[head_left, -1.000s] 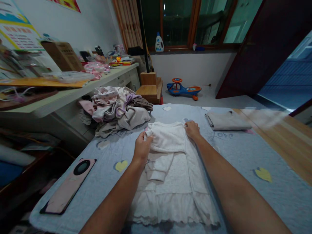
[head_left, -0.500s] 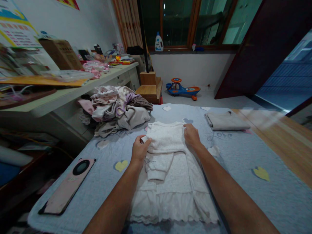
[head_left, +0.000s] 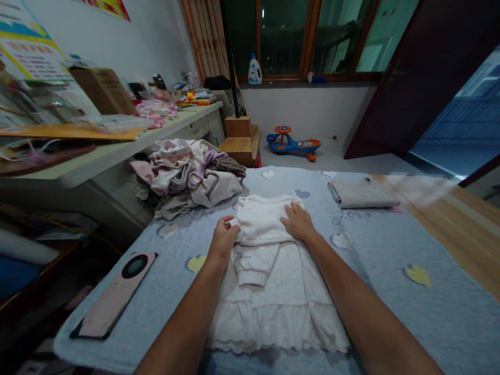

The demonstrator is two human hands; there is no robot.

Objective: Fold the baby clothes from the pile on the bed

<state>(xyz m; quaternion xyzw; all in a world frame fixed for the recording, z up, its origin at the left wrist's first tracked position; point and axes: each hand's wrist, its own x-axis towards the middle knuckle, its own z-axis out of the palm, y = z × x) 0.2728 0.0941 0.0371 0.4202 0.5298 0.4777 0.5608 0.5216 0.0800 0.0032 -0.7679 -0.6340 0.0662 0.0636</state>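
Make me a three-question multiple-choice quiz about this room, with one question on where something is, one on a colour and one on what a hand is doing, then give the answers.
1. Where does the white plastic bottle stand?
A) on the floor
B) on the window sill
C) on a chair

2. What colours is the ride-on toy?
A) blue and orange
B) green and yellow
C) black and white

3. How does the right hand meet the white ruffled garment?
A) lifting it clear
B) balled in a fist
C) lying flat on it

Answers:
1. B, it stands at the foot of the window.
2. A, the body is blue with orange parts.
3. C, the fingers are spread open on the fabric.
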